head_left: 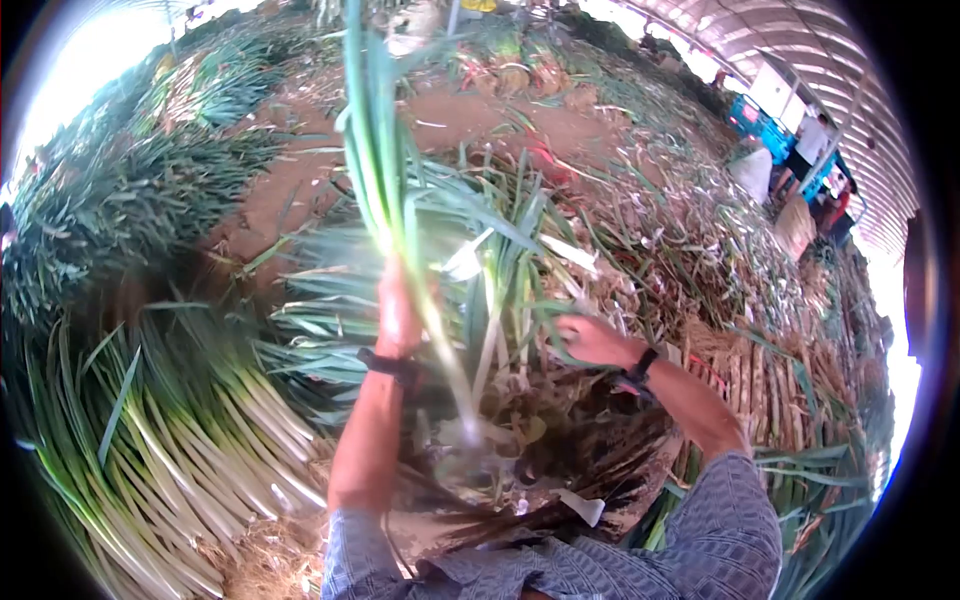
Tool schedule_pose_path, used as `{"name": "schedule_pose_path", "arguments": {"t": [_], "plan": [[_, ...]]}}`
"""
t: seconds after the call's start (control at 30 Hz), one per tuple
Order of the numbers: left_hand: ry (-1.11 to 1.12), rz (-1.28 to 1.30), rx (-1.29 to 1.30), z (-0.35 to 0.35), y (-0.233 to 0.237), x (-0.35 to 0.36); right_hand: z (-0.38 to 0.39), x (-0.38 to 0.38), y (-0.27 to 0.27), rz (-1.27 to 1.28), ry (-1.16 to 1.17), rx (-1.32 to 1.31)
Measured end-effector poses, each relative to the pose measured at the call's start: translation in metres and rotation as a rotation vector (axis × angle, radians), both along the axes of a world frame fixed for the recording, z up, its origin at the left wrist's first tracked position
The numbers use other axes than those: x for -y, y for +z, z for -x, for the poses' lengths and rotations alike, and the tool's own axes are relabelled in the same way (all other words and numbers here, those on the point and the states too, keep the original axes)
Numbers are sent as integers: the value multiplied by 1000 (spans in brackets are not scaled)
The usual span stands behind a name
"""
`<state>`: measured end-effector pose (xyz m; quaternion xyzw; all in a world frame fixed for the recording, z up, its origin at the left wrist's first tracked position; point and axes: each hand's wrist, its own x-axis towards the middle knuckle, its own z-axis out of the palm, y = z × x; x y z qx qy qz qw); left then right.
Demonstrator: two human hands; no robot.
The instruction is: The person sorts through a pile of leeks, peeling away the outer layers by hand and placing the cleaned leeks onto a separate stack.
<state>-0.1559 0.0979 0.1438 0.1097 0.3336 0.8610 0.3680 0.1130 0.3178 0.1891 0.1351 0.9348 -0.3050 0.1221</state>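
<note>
My left hand [398, 312] is wrapped around a large green onion [377, 185], held upright in front of me. Its leaves rise to the top of the view, and its pale stem slants down to the right, blurred at the root end. To the right, my right hand [597, 340] has its fingers curled beside some loose green leaves [545, 312]; what lies in them, if anything, is hidden. Behind and between the hands lie more green onions [495, 300], with leaves pointing several ways. Dark wristbands sit on both wrists.
A row of cleaned green onions [190, 440] lies at the lower left, beyond it a heap of leafy ones [130, 200]. Trimmed leaves and husks [680, 230] cover the ground at right. Bundled stalks [770, 390] lie at far right. A person [808, 145] stands near a blue vehicle [750, 118].
</note>
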Motion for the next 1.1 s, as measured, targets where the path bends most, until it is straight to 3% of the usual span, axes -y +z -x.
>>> {"name": "schedule_pose_path", "arguments": {"t": [0.03, 0.1, 0.2, 0.27, 0.37, 0.47, 0.53, 0.57, 0.63, 0.73, 0.87, 0.93, 1.0, 1.03, 1.07, 1.1], "plan": [[-32, -21, -30, -5, 1, -5, 19, 7, -7, 95, -122, -61], [-48, -13, -52, -13, 2, -16, 55, 30, -21, 29, -185, -462], [-64, -100, -81, -32, 4, -24, 106, 66, -28, 756, -355, -558], [-104, -123, -121, -41, 16, -12, 124, 91, -3, 612, -414, -521], [-87, -161, -51, -36, 13, -9, 127, 101, 12, 633, -410, -466], [-47, -92, -130, -32, 17, -7, 132, 93, 0, 552, -233, -503], [18, 6, -78, -26, 14, -10, 133, 73, -28, 502, -318, -495], [33, 45, -134, -22, 15, -7, 132, 57, -41, 611, -491, -515], [77, -46, 15, -26, 35, -2, 121, 39, -60, 730, -781, -577], [127, -118, 81, 3, 17, 7, 83, 59, -64, 257, -262, -39], [355, -61, 113, 32, 6, 18, 3, 138, -95, 849, -113, 95], [349, -99, 91, 38, -14, 25, -1, 149, -101, 777, -178, -128], [235, 174, -66, 25, -52, 17, 1, 155, -107, 570, -205, -305], [333, 338, -477, 26, -113, 0, 7, 152, -110, 392, -200, -374], [328, 384, -588, 19, -126, -3, 14, 148, -116, 212, -200, -438], [329, 429, -699, 2, -107, -3, 19, 153, -123, -47, -139, -580]]}}
